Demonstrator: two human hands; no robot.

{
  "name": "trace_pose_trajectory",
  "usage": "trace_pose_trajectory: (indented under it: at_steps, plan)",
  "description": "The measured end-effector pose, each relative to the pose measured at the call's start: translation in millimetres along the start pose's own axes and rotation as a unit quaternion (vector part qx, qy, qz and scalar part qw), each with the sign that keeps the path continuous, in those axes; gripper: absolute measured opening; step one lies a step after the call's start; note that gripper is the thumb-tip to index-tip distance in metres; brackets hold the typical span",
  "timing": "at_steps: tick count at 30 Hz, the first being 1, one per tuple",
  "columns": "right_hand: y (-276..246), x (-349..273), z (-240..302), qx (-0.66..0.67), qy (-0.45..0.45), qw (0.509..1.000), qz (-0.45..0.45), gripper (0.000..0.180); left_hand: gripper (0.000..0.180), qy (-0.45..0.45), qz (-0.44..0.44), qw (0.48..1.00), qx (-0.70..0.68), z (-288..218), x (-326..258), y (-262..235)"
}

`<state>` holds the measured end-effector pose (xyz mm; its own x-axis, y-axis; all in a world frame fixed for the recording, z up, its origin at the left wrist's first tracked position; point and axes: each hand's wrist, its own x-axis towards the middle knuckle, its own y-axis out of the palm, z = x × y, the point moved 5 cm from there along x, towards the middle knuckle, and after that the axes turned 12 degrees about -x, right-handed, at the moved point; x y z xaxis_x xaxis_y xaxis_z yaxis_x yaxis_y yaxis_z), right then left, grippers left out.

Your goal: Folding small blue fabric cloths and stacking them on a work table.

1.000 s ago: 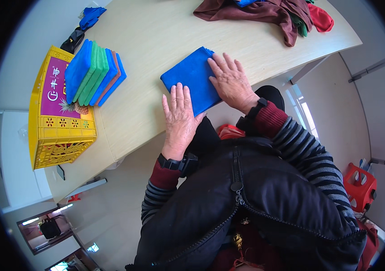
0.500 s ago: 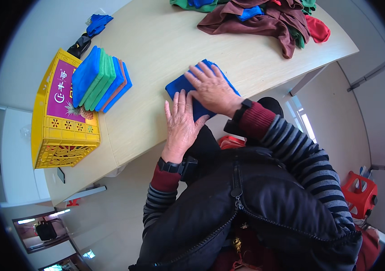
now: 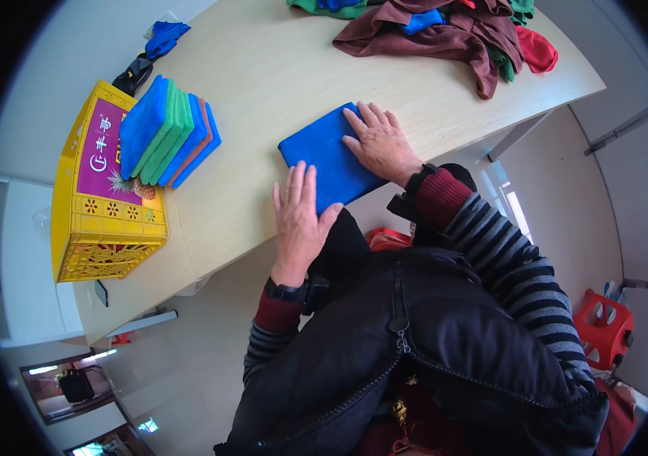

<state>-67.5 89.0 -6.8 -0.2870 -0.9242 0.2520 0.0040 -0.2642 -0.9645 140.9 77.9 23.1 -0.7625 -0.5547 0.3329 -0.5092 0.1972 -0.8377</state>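
A blue folded cloth (image 3: 330,147) lies flat at the near edge of the pale wooden table (image 3: 251,99), with part of it reaching the table's rim. My left hand (image 3: 299,220) rests along its left side, fingers stretched out and the fingertips touching the cloth. On its right side lies my right hand (image 3: 383,144), fingers spread and the palm down near the edge. Neither hand grips anything. Both wrists carry black bands.
At the left, a stack of folded cloths (image 3: 166,133) in blue, green and brown leans against a yellow plastic crate (image 3: 111,228). A heap of loose cloths (image 3: 430,38), brown, green, blue and red, lies at the far right. A red stool (image 3: 603,327) stands on the floor.
My hands have drawn apart from the middle of the blue cloth, the right one toward the right edge and the left one slightly left and down. More of the cloth's surface shows.
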Motion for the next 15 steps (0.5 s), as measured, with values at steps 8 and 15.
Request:
trace_pose_trajectory:
  at_steps: [8,15]
  plan:
    - [-1,-13,12,0.009,0.033,0.999,0.011,0.06,0.06,-0.305,0.084,0.888,-0.333,38,-87,-8]
    - [-2,-21,32,0.029,0.042,0.999,-0.007,0.061,0.066,-0.3,0.03,0.686,-0.662,30,-80,35]
